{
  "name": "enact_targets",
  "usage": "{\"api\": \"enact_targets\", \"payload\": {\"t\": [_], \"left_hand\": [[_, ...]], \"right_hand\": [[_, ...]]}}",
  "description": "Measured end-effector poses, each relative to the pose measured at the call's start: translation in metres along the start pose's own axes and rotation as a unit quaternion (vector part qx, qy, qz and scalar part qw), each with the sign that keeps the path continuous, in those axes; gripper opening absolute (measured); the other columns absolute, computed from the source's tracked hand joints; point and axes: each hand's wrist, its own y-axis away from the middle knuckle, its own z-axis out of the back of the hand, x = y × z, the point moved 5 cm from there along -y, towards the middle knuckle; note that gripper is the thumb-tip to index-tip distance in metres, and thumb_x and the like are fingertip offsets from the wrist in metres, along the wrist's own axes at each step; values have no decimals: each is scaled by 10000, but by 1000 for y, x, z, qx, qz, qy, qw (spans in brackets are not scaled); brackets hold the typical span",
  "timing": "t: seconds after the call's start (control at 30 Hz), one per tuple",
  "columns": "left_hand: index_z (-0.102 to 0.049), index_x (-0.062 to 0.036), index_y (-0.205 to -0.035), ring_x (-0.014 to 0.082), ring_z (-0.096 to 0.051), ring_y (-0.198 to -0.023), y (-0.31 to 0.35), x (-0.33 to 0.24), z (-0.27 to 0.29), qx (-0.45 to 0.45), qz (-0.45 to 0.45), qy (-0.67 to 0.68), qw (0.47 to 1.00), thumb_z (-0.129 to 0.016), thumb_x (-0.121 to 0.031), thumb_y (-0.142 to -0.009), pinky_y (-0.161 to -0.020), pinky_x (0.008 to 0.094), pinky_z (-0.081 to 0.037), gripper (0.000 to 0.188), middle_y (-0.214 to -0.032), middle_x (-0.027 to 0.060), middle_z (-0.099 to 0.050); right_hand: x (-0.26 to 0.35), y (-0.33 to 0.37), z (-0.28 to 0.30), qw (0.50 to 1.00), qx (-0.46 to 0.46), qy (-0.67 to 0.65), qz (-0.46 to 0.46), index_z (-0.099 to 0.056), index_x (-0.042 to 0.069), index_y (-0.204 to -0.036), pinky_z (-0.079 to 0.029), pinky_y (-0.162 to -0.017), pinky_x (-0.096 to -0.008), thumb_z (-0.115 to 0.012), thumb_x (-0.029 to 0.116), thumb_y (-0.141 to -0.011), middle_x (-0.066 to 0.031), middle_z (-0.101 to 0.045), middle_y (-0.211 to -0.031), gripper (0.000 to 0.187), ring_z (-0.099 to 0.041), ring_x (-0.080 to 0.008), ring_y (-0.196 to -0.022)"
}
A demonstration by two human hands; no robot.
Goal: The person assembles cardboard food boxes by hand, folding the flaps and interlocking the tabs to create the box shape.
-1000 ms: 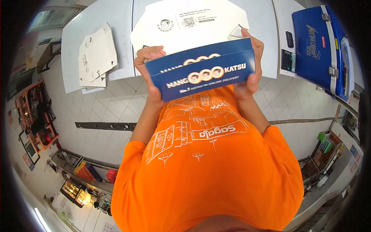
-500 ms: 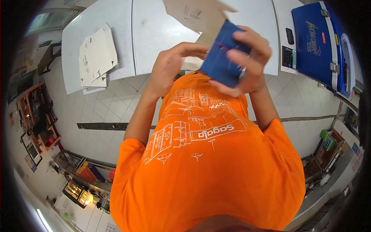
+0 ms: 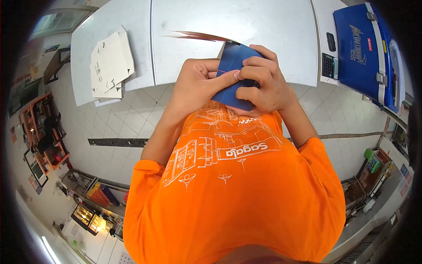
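Far left: orange rack [image 3: 33, 121] with dark items on it, off the left end of the white table [image 3: 268, 22]. Lower, well away from the white table on its near side: a lit display case [image 3: 89, 218], glowing yellow. A little to its right, orange and dark blue upright items [image 3: 103, 195] in a row; kind too small to tell.

Stack of flat cream carton sheets [image 3: 112, 66] on the left part of the white table, edges uneven, lowest ones reaching its near edge. Tiled floor [image 3: 110, 116] on the table's near side, a dark strip [image 3: 116, 142] lying across it.

Left hand [image 3: 193, 83] at the white table's near edge, about its middle: thumb laid across the blue carton [image 3: 226, 75], fingers folded in at its left side, gripping. Carton held up, tilted, between the white table's near edge and the person's orange shirt [image 3: 237, 189]. Thin panel [image 3: 206, 37], almost edge-on, juts leftward from its top over the white table.

Right hand [image 3: 266, 79] wrapped round the carton's right side, fingers bent onto the blue face; left thumb tip close to them, contact uncertain.

Right of the white table, on an adjoining pale surface: dark calculator [image 3: 329, 66], small black object [image 3: 330, 42] above it. Farther right, large blue case [image 3: 358, 53] with metal latches.
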Motion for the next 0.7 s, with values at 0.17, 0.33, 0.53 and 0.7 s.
{"api": "enact_targets", "payload": {"t": [0.17,0.33,0.53,0.7], "left_hand": [[-713,68,-1034,56,-651,-690,-5,6,4,-8,1,15,1000,-699,-102,-927,-582,180,-515,201,-817,65,-730],[-707,55,-1019,91,-671,-701,-9,0,12,-71,-37,-103,991,-696,-147,-924,-625,236,-532,223,-810,77,-735],[-679,18,-1160,200,-716,-912,-21,4,15,-86,-171,-325,926,-720,-170,-893,-770,288,-554,329,-1033,142,-735],[-669,-41,-1205,276,-711,-1007,-23,29,105,-248,-269,-359,859,-702,-225,-912,-862,327,-540,347,-1188,178,-694]], "right_hand": [[-6,-1,-2,999,9,-30,-18,-585,202,-953,-335,-1112,-587,-861,282,-646,-67,-494,-1206,421,-465,-306,-1188],[-19,-14,-4,986,4,-88,-140,-461,138,-1202,-315,-1121,-574,-853,147,-631,-233,-333,-1473,692,-348,-507,-1328],[-48,23,-34,962,18,-67,-263,-357,81,-1209,-354,-1101,-500,-871,136,-614,-285,-319,-1448,789,-378,-468,-1344],[-127,149,-71,905,-122,61,-403,-242,15,-1237,-313,-1097,-454,-899,231,-651,-215,-304,-1297,906,-335,-353,-1283]]}}
